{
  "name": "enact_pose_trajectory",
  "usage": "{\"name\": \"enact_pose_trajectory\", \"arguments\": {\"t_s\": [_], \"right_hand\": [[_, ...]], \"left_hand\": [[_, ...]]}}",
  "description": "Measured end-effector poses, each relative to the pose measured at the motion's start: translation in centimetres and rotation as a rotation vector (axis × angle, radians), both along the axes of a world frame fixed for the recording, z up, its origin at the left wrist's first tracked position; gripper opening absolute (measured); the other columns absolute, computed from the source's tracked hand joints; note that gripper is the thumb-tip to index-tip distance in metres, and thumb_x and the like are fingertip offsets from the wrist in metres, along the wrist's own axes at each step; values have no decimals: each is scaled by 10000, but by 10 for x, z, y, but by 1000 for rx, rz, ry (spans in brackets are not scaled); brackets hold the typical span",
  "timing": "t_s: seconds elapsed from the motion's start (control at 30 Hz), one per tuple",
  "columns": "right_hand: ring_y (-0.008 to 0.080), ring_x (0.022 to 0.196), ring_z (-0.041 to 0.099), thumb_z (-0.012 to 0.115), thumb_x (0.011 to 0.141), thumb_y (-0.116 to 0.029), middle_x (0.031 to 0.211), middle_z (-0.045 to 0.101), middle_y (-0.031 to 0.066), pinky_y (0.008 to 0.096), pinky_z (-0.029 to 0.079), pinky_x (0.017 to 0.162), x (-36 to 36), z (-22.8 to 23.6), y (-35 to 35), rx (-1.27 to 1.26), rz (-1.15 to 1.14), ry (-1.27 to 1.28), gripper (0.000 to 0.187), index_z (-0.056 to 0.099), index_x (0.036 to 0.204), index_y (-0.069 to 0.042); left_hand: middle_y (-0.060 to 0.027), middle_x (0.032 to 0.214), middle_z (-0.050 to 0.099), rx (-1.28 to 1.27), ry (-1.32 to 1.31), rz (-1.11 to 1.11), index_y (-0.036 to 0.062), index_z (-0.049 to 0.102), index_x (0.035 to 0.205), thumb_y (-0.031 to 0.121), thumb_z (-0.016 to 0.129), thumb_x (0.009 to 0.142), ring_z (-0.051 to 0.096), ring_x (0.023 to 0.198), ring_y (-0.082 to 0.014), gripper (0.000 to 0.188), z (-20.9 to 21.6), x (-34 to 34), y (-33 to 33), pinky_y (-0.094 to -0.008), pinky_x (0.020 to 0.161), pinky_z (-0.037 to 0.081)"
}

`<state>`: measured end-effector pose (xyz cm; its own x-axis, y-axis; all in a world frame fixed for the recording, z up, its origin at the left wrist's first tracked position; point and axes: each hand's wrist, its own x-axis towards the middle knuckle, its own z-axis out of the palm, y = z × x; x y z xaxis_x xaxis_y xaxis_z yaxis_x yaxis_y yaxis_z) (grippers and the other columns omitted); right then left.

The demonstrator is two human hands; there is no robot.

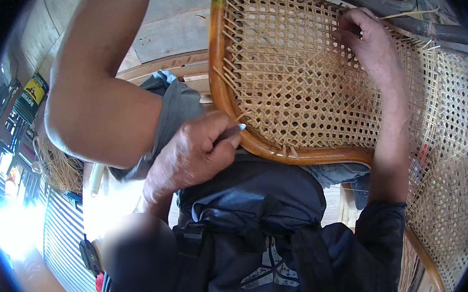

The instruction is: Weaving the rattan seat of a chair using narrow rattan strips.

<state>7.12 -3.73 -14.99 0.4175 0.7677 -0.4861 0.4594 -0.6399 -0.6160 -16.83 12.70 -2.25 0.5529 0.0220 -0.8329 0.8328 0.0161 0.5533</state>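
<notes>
A woven cane panel [303,86] stretches across a curved, varnished wooden frame [261,147] in front of me. My left hand [196,149] is closed at the frame's lower left corner. From its fingers pokes a small tool with a pale, pointed tip [241,126]; the rest of it is hidden in the grip. Loose cane ends [225,72] stick out along the left rim. Over the upper right part of the weave, my right hand [369,41] has its fingers curled in a pinch, seemingly on a thin cane strand; the fingertips are partly shaded.
A second woven cane section [457,134] extends down the right side. Dark poles [443,31] lie beyond the panel's far edge. Wooden planks [171,30] form the surface behind. A bundle of loose fibre [59,166] and a green-and-yellow container [31,96] are at far left. My bent leg is beside the frame.
</notes>
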Motion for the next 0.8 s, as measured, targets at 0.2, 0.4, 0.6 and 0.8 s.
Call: {"name": "enact_pose_trajectory", "arguments": {"t_s": [0.2,0.4,0.6,0.8], "right_hand": [[204,920,564,663,756,-135,959,614,64,314,475,853,-53,33,11,273,254,56,163,643,910,-86],[165,821,561,654,770,-135,817,610,32,285,460,742,-46,49,15,285,197,324,111,660,865,-78],[67,730,535,646,801,-126,777,605,-12,212,430,676,-29,38,9,287,41,807,137,644,913,-47],[60,702,533,637,811,-130,748,608,-16,212,436,647,-25,45,10,339,34,728,142,647,925,-46]], "left_hand": [[-105,934,596,28,-398,249,24,509,765,15,525,753,581,806,-176,21,1,-28,1,-276,736,448],[-76,1074,565,284,-135,297,-18,556,894,29,546,778,558,807,-131,125,3,-25,-7,-258,709,440],[-203,932,552,581,-315,171,-45,537,903,77,556,813,555,812,-366,153,-34,-14,-20,-369,735,451],[-193,893,542,664,-294,146,-29,527,876,81,545,813,559,820,-349,128,-36,-8,-22,-374,732,446]]}}
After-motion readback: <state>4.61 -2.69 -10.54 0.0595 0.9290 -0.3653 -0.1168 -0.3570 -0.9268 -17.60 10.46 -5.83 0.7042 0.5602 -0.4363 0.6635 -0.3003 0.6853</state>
